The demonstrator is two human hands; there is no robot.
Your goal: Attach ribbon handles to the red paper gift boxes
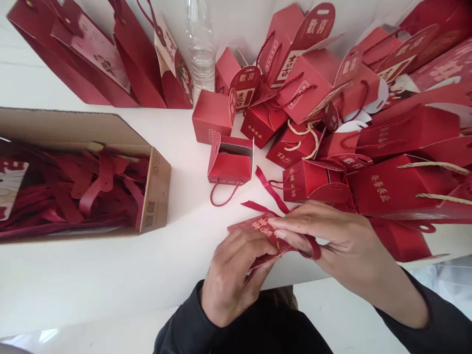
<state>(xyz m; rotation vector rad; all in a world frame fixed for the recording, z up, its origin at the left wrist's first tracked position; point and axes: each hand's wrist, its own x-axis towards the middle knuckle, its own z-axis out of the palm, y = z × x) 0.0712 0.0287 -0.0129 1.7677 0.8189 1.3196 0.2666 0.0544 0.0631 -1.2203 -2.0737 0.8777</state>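
Close to the table's front edge, a red printed gift box (259, 225) with pale lettering is gripped by my left hand (234, 273), its thumb beneath and fingers curled over the near side. My right hand (326, 233) reaches across the box from the right, fingertips at its top. A dark red strap (314, 247) loops between the thumb and fingers of that hand and runs to the box. Most of the box is covered by both hands. Red ribbon ends (272, 191) spread on the table just beyond it.
A cardboard box (158, 191) full of dark red straps stands at left. Taller red gift bags (142, 59) line the back left, beside a clear plastic bottle (201, 46). A small open red box (230, 164) sits ahead. Many red gift boxes (313, 81) crowd the right side.
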